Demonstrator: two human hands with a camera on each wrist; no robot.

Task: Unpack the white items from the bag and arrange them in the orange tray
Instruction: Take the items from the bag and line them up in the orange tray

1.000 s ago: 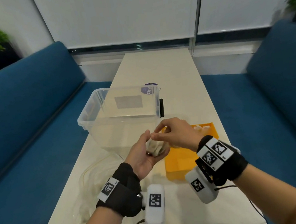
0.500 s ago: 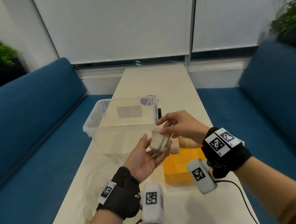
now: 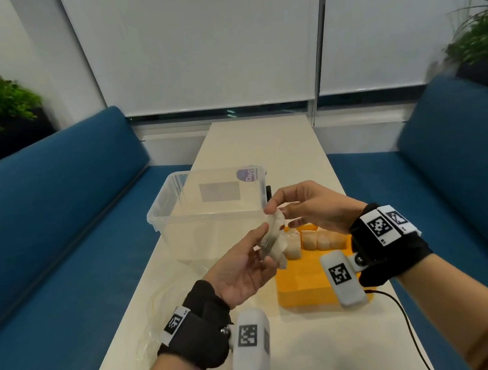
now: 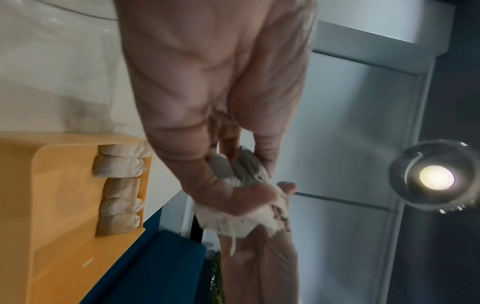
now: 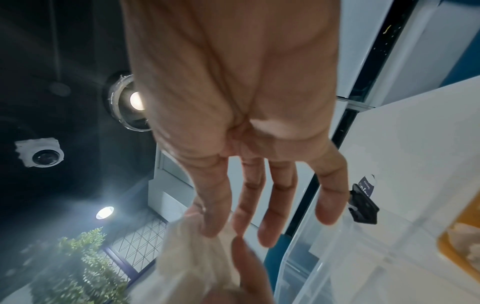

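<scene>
A soft white item (image 3: 272, 243) is held upright above the table between both hands. My left hand (image 3: 255, 254) lies palm up, thumb and fingers curled round its lower part (image 4: 241, 222). My right hand (image 3: 275, 211) pinches its top edge (image 5: 187, 257) with thumb and forefinger, the other fingers spread. The orange tray (image 3: 305, 282) lies just below and to the right, with several white items (image 3: 315, 239) lined along its far edge (image 4: 119, 185). A crumpled clear bag (image 3: 154, 317) lies on the table at the near left.
A clear plastic bin (image 3: 208, 208) stands on the white table (image 3: 262, 145) behind the hands, left of the tray. A small black object (image 5: 363, 207) sits at the bin's right side. Blue benches (image 3: 55, 225) run along both sides. A cable (image 3: 406, 318) trails from my right wrist.
Both hands have risen with the white item, which went from lying in my left palm to standing upright. The head view has tilted up.
</scene>
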